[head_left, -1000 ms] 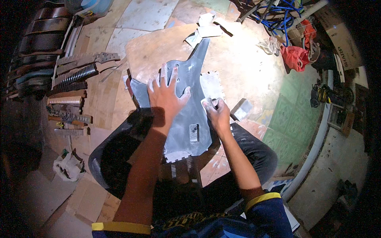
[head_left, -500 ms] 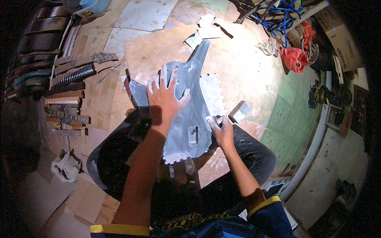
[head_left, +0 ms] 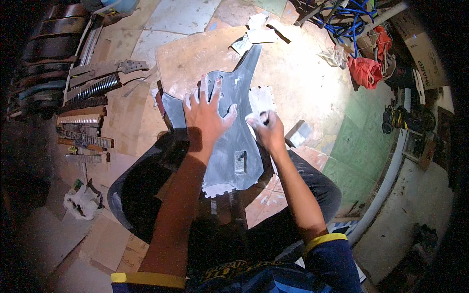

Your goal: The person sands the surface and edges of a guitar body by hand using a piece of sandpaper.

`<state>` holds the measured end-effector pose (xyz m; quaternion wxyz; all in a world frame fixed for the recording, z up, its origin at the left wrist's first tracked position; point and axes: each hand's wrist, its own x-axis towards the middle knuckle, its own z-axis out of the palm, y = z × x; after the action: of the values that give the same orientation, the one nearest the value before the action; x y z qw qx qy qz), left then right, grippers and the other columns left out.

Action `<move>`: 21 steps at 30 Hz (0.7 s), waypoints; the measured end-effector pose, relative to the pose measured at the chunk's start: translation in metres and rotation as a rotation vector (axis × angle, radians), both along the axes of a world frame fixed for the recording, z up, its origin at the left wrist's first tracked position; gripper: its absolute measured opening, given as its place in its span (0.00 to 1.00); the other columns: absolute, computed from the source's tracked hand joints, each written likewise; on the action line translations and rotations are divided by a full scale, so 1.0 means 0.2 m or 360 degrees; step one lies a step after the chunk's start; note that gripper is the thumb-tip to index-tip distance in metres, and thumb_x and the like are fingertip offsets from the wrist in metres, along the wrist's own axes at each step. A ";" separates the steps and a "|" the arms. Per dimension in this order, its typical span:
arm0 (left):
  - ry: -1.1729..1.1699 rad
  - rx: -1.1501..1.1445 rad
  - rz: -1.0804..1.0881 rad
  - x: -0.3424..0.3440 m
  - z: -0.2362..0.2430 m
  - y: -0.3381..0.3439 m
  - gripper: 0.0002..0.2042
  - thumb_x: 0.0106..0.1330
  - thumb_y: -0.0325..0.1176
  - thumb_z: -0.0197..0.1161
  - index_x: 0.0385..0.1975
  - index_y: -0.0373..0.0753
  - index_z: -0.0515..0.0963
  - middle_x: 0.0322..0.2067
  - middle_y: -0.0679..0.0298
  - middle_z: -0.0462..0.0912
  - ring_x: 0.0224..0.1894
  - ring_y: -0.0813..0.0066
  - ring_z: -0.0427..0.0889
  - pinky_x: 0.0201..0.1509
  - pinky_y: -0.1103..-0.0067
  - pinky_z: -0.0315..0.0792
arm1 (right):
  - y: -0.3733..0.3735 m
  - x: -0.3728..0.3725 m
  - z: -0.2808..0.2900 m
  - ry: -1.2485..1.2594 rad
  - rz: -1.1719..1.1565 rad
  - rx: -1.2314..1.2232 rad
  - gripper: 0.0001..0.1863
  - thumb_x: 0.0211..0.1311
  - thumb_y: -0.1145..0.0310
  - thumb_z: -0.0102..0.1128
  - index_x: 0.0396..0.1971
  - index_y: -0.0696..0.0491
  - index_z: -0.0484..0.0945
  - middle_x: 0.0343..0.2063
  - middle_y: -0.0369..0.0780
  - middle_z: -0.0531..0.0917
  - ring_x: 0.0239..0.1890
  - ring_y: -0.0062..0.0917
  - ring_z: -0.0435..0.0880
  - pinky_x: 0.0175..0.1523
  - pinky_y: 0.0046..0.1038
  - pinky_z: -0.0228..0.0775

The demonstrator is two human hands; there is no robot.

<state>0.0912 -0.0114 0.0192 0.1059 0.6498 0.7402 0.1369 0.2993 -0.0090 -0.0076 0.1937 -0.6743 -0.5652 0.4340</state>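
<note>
A grey, dusty electric guitar body (head_left: 227, 146) lies across my lap, its neck end pointing away. My left hand (head_left: 205, 115) rests flat on its upper left part, fingers spread and thumb out. At the body's right edge, near the waist, my right hand (head_left: 267, 128) is closed on a small pale folded piece that looks like sandpaper (head_left: 252, 118). Motion blurs its fingers a little. A rectangular cavity (head_left: 240, 162) shows in the lower body. Pale foam mat pieces (head_left: 264, 97) with toothed edges stick out from beneath the guitar.
A grey block (head_left: 299, 133) lies right of my right hand. Pale paper pieces (head_left: 260, 35) sit by the neck end. Guitar necks and rasp-like tools (head_left: 93, 90) line the left. Red cloth (head_left: 365, 72) and a blue hose (head_left: 344, 24) lie at the far right.
My right hand has moved up along the guitar's right edge, away from me, with the pale piece. My left hand stays flat on the body. The view has shifted slightly.
</note>
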 end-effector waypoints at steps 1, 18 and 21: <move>-0.0001 -0.0002 0.0002 0.00 0.00 0.00 0.39 0.60 0.54 0.65 0.72 0.51 0.64 0.74 0.55 0.58 0.64 0.43 0.68 0.69 0.50 0.58 | -0.01 0.01 0.00 -0.0016 0.0017 0.0007 0.15 0.57 0.65 0.75 0.30 0.58 0.76 0.24 0.34 0.77 0.27 0.17 0.72 0.34 0.25 0.68; 0.0042 0.0078 0.0008 -0.01 -0.05 -0.02 0.38 0.59 0.55 0.64 0.70 0.49 0.67 0.71 0.52 0.62 0.64 0.46 0.69 0.69 0.51 0.57 | -0.30 0.14 0.05 -0.0199 0.0141 -0.0039 0.20 0.57 0.63 0.76 0.24 0.56 0.70 0.23 0.33 0.73 0.29 0.18 0.69 0.36 0.25 0.67; 0.0015 0.0061 0.0020 0.01 -0.04 -0.02 0.38 0.59 0.55 0.64 0.70 0.49 0.67 0.72 0.54 0.61 0.64 0.46 0.69 0.69 0.52 0.57 | -0.09 0.03 0.05 -0.0119 0.0056 -0.0128 0.17 0.59 0.64 0.74 0.27 0.58 0.74 0.23 0.33 0.75 0.29 0.17 0.70 0.35 0.26 0.68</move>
<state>0.0926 -0.0155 0.0122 0.0889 0.6476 0.7420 0.1487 0.3057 -0.0274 0.0029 0.1375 -0.6873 -0.5658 0.4342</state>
